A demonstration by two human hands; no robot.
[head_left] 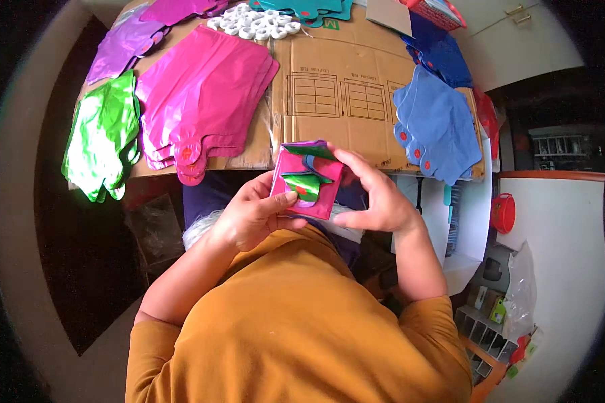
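Observation:
A small folded packet of shiny foil sheets (324, 191), which look like deflated foil balloons, is held in front of my waist. Its outside is pink, with green, blue and purple layers tucked into the middle. My left hand (259, 208) grips its left side, the thumb pressing on a green tab with a red mark. My right hand (380, 198) curves around the right edge with thumb and fingers spread apart. Its fingertips touch or nearly touch the packet's right corners. The packet hides some of the left hand's fingers.
Fanned foil stacks lie on a cardboard-covered table (302, 138): pink (202, 91), green (104, 127), purple (124, 47), light blue (433, 124), dark blue (440, 54) and teal (306, 7). White rings (255, 23) sit at the far side. A red bucket (503, 213) stands right.

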